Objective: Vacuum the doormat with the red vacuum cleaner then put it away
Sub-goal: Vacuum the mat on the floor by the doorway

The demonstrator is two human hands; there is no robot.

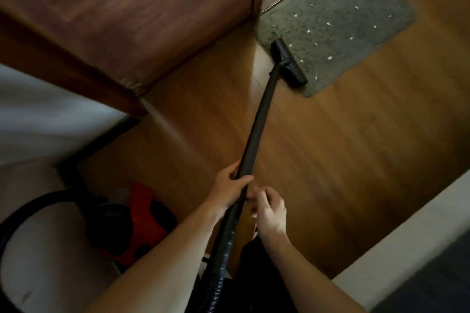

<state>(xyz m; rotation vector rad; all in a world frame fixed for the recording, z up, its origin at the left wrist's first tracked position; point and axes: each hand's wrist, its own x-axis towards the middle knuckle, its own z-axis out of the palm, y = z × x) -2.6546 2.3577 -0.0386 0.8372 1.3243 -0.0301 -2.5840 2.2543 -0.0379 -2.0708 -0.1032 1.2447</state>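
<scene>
We're barely started here: both hands, left hand [230, 187] and right hand [269, 212], are wrapped around the wand [256, 124], the nozzle [288, 65] sits on the near edge of the doormat [356, 25], white crumbs [330, 23] everywhere, red vacuum cleaner [145, 221] parked beside us.

wooden door [142, 20] crowding left, bare floor [343, 134] right

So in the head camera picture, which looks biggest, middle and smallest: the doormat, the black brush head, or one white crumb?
1. Doormat, by far the biggest.
2. Brush head, resting on the mat's near edge.
3. White crumb, tiny.
All three lie close together, so camera distance doesn't muddle the order.
</scene>
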